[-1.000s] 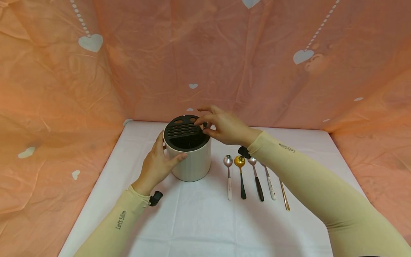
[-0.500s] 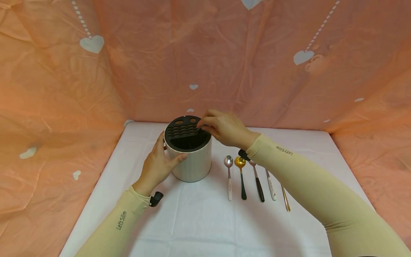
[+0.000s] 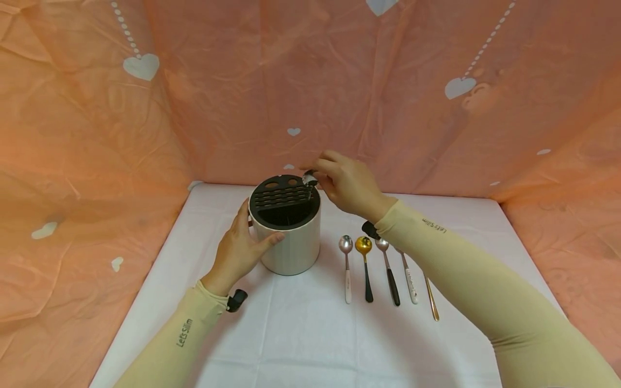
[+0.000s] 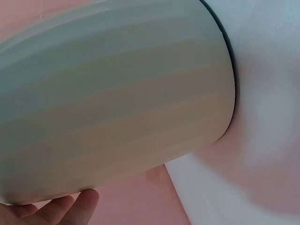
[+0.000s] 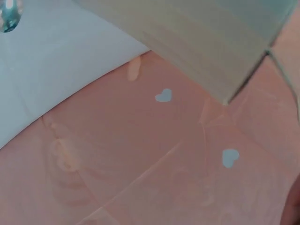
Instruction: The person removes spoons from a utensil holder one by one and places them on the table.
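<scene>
A white ribbed utensil holder (image 3: 291, 250) with a black slotted lid (image 3: 276, 215) stands upright at the back of the table. My left hand (image 3: 237, 250) holds its near left side, the thumb on the front wall. In the left wrist view, fingertips (image 4: 84, 204) touch the wall of the holder (image 4: 117, 93). At the lid's right edge, my right hand (image 3: 346, 180) grips a shiny metal spoon (image 3: 309, 179) that stands up from the lid. Its lower part is hidden in the holder. The right wrist view shows a thin stem (image 5: 283, 75) beside the holder (image 5: 206, 51).
Several spoons lie in a row right of the holder: one with a white handle (image 3: 347, 285), a gold-bowled one (image 3: 364, 245), a black-handled one (image 3: 393, 285). A gold handle (image 3: 432, 302) lies under the right forearm. Pink heart-printed cloth (image 3: 310, 81) hangs around the white table (image 3: 305, 334).
My right hand closed on the spoon at the lid's right edge, then rose a little; the spoon's top now shows higher. The left hand and holder have stayed in place.
</scene>
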Action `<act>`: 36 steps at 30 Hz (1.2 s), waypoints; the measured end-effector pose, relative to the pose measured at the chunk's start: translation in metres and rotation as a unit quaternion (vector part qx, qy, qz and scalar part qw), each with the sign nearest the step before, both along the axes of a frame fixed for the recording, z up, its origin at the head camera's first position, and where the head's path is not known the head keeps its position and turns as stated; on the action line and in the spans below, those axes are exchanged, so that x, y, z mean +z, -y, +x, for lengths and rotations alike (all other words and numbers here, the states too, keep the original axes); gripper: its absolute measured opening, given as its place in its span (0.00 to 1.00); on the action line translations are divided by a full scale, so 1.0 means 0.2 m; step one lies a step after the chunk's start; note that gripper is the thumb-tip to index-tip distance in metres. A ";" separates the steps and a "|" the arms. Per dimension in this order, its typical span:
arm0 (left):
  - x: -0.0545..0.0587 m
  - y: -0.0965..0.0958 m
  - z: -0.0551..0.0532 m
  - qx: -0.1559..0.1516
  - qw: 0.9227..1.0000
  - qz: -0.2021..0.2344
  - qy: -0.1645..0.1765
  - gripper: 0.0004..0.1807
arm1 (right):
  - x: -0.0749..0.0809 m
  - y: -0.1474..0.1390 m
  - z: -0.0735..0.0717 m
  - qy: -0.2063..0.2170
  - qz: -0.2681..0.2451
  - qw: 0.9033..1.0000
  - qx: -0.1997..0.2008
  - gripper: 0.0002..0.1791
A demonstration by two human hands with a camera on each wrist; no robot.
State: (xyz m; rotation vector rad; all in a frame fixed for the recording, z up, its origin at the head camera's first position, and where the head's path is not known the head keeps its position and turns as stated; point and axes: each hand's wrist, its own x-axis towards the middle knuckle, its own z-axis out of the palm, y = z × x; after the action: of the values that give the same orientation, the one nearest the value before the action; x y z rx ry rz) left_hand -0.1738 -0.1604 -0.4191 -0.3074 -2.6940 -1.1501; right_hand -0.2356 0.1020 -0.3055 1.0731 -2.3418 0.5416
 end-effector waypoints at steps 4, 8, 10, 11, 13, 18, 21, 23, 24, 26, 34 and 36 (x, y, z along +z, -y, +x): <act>0.00 0.00 0.00 -0.001 1.000 0.002 -0.002 0.60 | 0.04 -0.01 -0.02 -0.027 -0.100 0.994 0.024 0.17; 0.00 0.00 0.00 -0.004 1.000 0.004 -0.002 0.60 | 0.10 -0.04 -0.03 -0.024 -0.189 0.981 0.037 0.18; 0.00 0.00 0.00 -0.004 1.000 0.004 -0.002 0.60 | 0.13 -0.07 -0.04 -0.013 -0.210 0.977 0.030 0.18; 0.00 0.00 0.00 -0.004 1.000 0.004 -0.001 0.60 | 0.15 -0.08 -0.03 -0.005 -0.216 0.976 0.025 0.18; 0.00 0.00 0.00 -0.003 1.000 0.004 0.003 0.60 | 0.18 -0.12 -0.03 0.019 -0.224 0.974 0.013 0.17; 0.00 0.00 0.01 -0.002 1.000 0.001 0.009 0.61 | 0.25 -0.23 0.00 0.083 -0.234 0.968 -0.036 0.15; 0.00 0.00 0.00 -0.003 1.000 0.001 0.006 0.61 | 0.28 -0.33 0.02 0.108 -0.235 0.963 -0.079 0.16; 0.00 0.00 0.00 -0.004 1.000 0.001 0.004 0.60 | 0.28 -0.40 0.03 0.114 -0.231 0.961 -0.102 0.16; 0.00 0.00 0.00 -0.004 1.000 0.002 0.003 0.60 | 0.28 -0.43 0.04 0.117 -0.223 0.961 -0.115 0.16; 0.00 -0.01 0.00 -0.003 1.000 0.002 0.000 0.60 | 0.26 -0.52 0.05 0.126 -0.200 0.963 -0.128 0.16; 0.00 -0.01 0.00 -0.003 1.000 0.003 -0.007 0.59 | 0.08 -0.89 0.11 0.248 -0.042 0.957 -0.142 0.19; 0.00 -0.01 0.01 -0.001 1.000 0.002 -0.007 0.59 | 0.01 -0.98 0.13 0.278 -0.021 0.949 -0.144 0.19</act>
State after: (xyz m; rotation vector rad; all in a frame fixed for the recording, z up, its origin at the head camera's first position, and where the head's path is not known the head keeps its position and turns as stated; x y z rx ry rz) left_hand -0.1722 -0.1593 -0.4198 -0.3163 -2.6791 -1.1499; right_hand -0.2097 0.2978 -0.3029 0.5826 -2.8868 0.8611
